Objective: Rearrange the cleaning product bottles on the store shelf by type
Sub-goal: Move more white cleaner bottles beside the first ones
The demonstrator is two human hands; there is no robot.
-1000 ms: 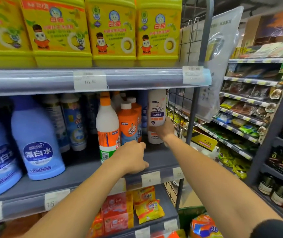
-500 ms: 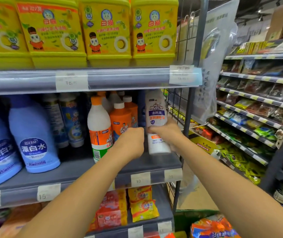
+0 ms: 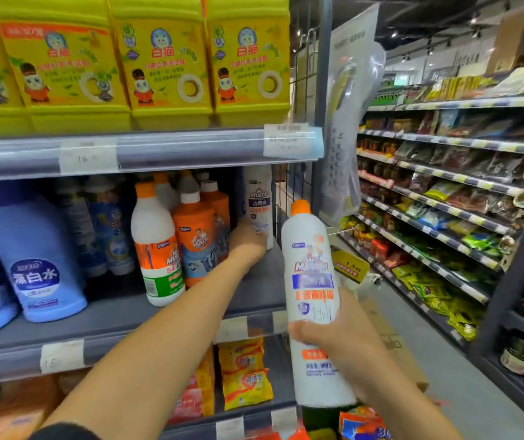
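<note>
Right hand [image 3: 327,338] grips white orange-capped bottle [image 3: 313,274] round lower half, fingers curled about it; bottle upright, clear of middle shelf [image 3: 127,315], just beside its right end. Left hand [image 3: 248,246] reaches into middle shelf, against base of white Mr Muscle bottle [image 3: 259,198] at right end; fingers hidden, cannot tell whether gripping. Orange bottles [image 3: 195,236] just left of that hand, then white green-banded bottle [image 3: 155,246], blue bleach bottles [image 3: 35,258] further left. Yellow tubs [image 3: 162,58] on shelf above.
</note>
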